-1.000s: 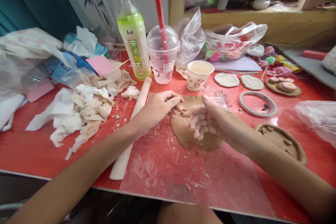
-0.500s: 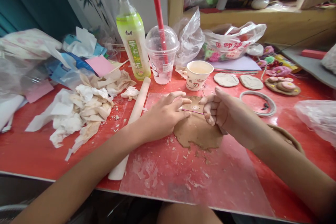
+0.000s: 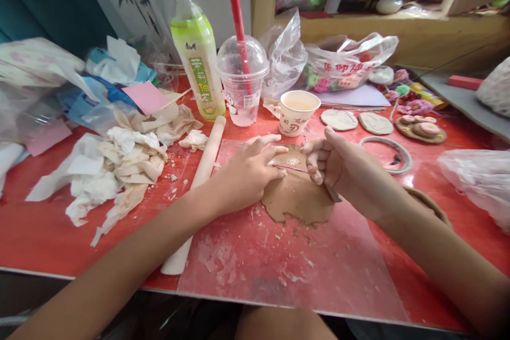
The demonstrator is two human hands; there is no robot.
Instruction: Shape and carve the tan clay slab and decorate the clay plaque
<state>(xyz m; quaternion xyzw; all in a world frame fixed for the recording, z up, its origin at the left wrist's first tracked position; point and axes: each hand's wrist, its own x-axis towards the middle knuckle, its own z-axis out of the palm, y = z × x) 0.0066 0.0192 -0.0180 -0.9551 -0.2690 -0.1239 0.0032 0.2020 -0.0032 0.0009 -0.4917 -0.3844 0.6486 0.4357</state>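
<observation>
A flat, ragged-edged slab of brown clay [image 3: 298,199] lies on a clear sheet [image 3: 287,265] on the red table. Across its upper part runs a thin purple strand [image 3: 292,168]; I cannot tell if it is thread or a slim stick. My left hand [image 3: 249,172] is over the slab's left edge, thumb and forefinger closed on one end of the strand. At the right edge, my right hand [image 3: 338,167] has curled fingers at the other end, its grip partly hidden. A pale rolling pin [image 3: 203,164] lies left of the sheet, partly under my left forearm.
Behind the slab stand a paper cup [image 3: 298,111], a domed plastic cup [image 3: 243,82] with a red straw and a green drink bottle [image 3: 197,64]. Crumpled tissues [image 3: 123,162] lie left. Pale clay discs [image 3: 338,119] and a white ring [image 3: 406,159] sit right.
The view has shifted slightly, so the table things appear a little further left. Both hands keep nearly the same pose over the slab, with the strand still between them.
</observation>
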